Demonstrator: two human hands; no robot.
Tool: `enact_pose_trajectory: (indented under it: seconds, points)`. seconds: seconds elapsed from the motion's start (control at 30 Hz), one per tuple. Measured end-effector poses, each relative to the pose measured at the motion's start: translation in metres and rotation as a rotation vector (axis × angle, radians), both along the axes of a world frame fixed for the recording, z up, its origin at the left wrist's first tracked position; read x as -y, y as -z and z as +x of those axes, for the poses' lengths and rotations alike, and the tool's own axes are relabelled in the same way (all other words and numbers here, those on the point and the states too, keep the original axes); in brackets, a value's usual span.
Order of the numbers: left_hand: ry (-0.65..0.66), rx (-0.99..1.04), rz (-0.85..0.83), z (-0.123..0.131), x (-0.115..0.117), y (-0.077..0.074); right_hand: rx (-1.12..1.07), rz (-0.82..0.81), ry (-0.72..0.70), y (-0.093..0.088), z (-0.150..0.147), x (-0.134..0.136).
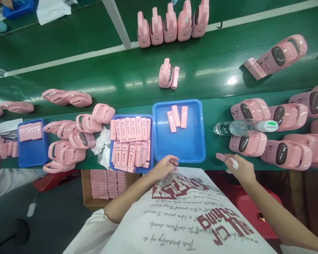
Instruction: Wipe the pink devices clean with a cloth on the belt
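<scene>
My right hand (241,169) is closed around a pink stick-shaped part (220,157) and a crumpled white tissue (234,163); the part's end sticks out to the left. It is over the table's front edge, beside pink handled appliances with dark windows (247,144). My left hand (163,168) is near my shirt with its fingers curled, just below the blue tray (180,148). Something clear (169,178) shows under it, not plain enough to name. Three pink parts (183,117) lie in that tray. A second blue tray (151,165) to its left is filled with similar parts.
A water bottle (231,128) lies among the appliances at right. More appliances (66,151) and crumpled tissues (105,141) are at left. Several stand on the ledge (171,26). A carton of pink parts (86,190) sits below the table. Another person's sleeve (10,183) is far left.
</scene>
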State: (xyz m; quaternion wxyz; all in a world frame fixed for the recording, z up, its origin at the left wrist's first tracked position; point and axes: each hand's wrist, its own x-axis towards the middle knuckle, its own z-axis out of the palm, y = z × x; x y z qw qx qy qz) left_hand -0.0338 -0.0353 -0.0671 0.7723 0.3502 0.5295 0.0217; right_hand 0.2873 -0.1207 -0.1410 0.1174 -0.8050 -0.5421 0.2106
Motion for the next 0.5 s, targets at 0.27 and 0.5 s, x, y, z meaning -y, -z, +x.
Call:
enact_pose_trajectory:
  seconds: [0.27,0.5]
  points:
    - [0.011,0.006,0.013,-0.001,-0.003,0.006,-0.063,0.196,0.08,0.008,-0.02,0.03]
    - [0.093,0.006,-0.016,0.008,-0.001,0.0,0.033,0.07,0.004,0.006,-0.027,0.017]
